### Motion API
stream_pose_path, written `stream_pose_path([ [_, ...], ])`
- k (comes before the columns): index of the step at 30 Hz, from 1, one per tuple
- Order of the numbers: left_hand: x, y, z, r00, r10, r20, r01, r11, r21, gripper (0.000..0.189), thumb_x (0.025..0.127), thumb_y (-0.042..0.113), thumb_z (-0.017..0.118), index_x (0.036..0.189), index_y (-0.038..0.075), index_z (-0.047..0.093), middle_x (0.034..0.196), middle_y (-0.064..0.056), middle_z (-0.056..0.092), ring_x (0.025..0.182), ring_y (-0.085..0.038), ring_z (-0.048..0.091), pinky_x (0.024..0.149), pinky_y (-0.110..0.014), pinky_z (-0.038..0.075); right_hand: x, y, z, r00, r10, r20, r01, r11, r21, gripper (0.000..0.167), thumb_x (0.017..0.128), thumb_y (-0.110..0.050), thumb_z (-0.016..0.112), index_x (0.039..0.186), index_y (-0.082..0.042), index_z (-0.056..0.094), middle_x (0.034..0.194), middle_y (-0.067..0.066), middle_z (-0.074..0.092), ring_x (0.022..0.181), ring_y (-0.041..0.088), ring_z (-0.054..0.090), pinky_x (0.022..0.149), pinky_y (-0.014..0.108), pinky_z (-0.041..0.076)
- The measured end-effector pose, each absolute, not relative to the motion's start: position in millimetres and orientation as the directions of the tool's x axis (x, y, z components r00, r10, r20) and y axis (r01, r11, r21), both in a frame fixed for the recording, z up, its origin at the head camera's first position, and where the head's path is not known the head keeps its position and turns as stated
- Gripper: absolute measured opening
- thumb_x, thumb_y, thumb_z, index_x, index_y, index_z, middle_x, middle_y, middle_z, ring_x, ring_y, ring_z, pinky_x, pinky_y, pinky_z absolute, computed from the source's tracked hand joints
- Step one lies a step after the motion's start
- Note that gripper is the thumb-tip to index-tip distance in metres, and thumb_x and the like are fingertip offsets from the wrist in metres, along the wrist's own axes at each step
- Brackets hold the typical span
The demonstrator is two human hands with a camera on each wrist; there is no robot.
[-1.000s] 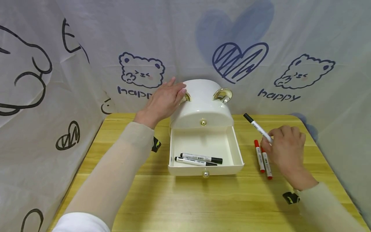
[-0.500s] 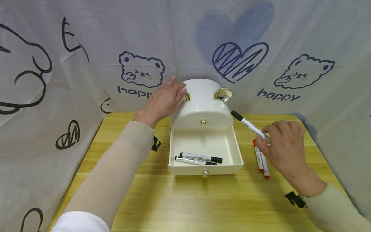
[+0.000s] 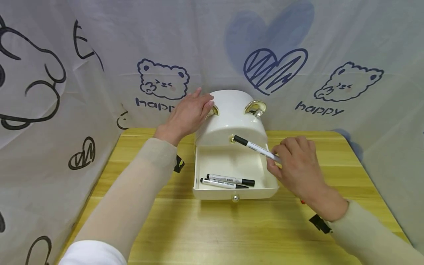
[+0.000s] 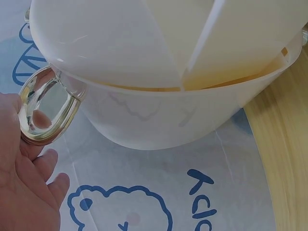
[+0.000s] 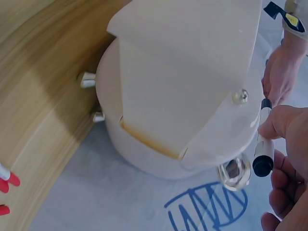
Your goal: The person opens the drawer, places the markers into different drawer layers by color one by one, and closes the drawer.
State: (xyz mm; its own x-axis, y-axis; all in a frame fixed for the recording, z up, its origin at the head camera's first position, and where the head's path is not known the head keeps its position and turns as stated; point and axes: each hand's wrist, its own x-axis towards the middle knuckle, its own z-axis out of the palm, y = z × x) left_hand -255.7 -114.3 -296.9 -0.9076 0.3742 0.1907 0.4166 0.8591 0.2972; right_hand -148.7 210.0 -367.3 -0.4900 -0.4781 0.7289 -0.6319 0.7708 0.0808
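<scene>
My right hand (image 3: 298,167) pinches a white marker (image 3: 260,149) with a black cap. The marker slants over the right side of the open drawer (image 3: 272,184), its capped end in front of the upper gold knob. The drawer belongs to a glossy white rounded box (image 3: 232,117) with two gold ear-shaped rings. Two more black-capped markers (image 3: 230,180) lie near the drawer's front wall. My left hand (image 3: 190,116) holds the box's left gold ear (image 4: 45,108) between thumb and fingers. The right wrist view shows the held marker (image 5: 264,144) between thumb and fingers.
Red-capped markers (image 5: 9,182) lie on the wooden table (image 3: 212,232), mostly hidden under my right hand in the head view. A printed white cloth (image 3: 212,44) hangs behind the box and along the sides. The drawer's front knob (image 3: 235,198) sticks out toward me.
My right hand has carried the black-capped marker leftward from above the red markers to over the drawer's right side. The left hand, box and markers in the drawer have stayed put.
</scene>
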Motion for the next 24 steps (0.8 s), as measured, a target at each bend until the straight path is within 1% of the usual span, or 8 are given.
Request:
stream_pose_path([
  [4,-256.3,-114.2,-296.7,-0.91,0.371,0.185,0.412,0.86,0.301,0.054,0.117,0.043,0.028,0.159,0.015,0.048,0.166,-0.003,0.046,0.165,-0.025,0.014,0.137,-0.038,0.007,-152.5,199.6,-369.7,-0.468,-0.502,0.727,-0.643,0.758,0.108,0.021,0.09,-0.024,0.065,0.091,-0.003,0.067,0.092,0.015,0.062,0.085,0.039,0.052,0.065,0.05,0.038],
  [6,-256.4,-114.2,-296.5,-0.911,0.368,0.183,0.409,0.862,0.3,0.054,0.117,0.043,0.028,0.159,0.015,0.048,0.166,-0.003,0.046,0.165,-0.025,0.014,0.137,-0.038,0.007,-153.9,194.5,-371.5,-0.467,-0.514,0.719,-0.648,0.752,0.117,0.02,0.089,-0.023,0.066,0.09,-0.004,0.066,0.092,0.014,0.061,0.085,0.038,0.051,0.066,0.05,0.038],
  [12,-256.4,-114.5,-295.9,-0.914,0.363,0.181,0.403,0.866,0.297,0.054,0.117,0.043,0.028,0.159,0.016,0.048,0.166,-0.003,0.045,0.165,-0.024,0.014,0.137,-0.04,0.009,-158.3,181.1,-378.4,-0.495,-0.567,0.658,-0.668,0.733,0.129,0.019,0.09,-0.021,0.07,0.09,-0.003,0.067,0.09,0.013,0.06,0.086,0.037,0.05,0.068,0.045,0.038],
  [16,-256.5,-113.7,-295.1,-0.914,0.366,0.177,0.405,0.862,0.306,0.054,0.117,0.044,0.028,0.159,0.017,0.047,0.166,-0.002,0.045,0.165,-0.024,0.013,0.137,-0.037,0.006,-161.2,176.3,-383.3,-0.509,-0.605,0.612,-0.689,0.712,0.132,0.018,0.088,-0.019,0.074,0.088,-0.003,0.067,0.089,0.011,0.06,0.085,0.036,0.051,0.068,0.042,0.038],
  [24,-257.5,-114.6,-295.0,-0.916,0.362,0.172,0.4,0.862,0.312,0.054,0.117,0.043,0.028,0.16,0.017,0.047,0.167,-0.002,0.044,0.165,-0.023,0.013,0.137,-0.037,0.006,-164.6,173.4,-388.6,-0.541,-0.661,0.52,-0.721,0.683,0.116,0.022,0.089,-0.024,0.081,0.086,-0.006,0.069,0.089,0.008,0.06,0.089,0.031,0.05,0.07,0.037,0.037],
])
